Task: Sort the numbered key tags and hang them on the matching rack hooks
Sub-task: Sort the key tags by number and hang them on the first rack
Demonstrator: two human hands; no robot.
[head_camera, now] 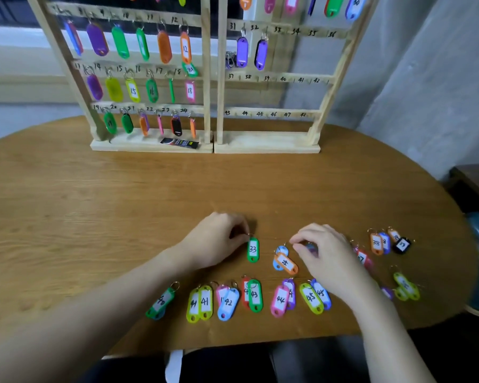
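Left hand [216,239] pinches the ring of green tag 33 [252,249], flat on the table [94,205]. Right hand [324,252] curls over something blurred (grasp unclear). We risk snagging neighbouring orange tag 34 [286,263] when lifting toward the rack [271,78].

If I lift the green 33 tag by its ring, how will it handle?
The green 33 tag looks like thin moulded plastic, so probably stiff and very light. It hangs from a loose metal ring, so it will likely swing and twist like those on the rack. Lying flat on the table, it should slide, not roll.
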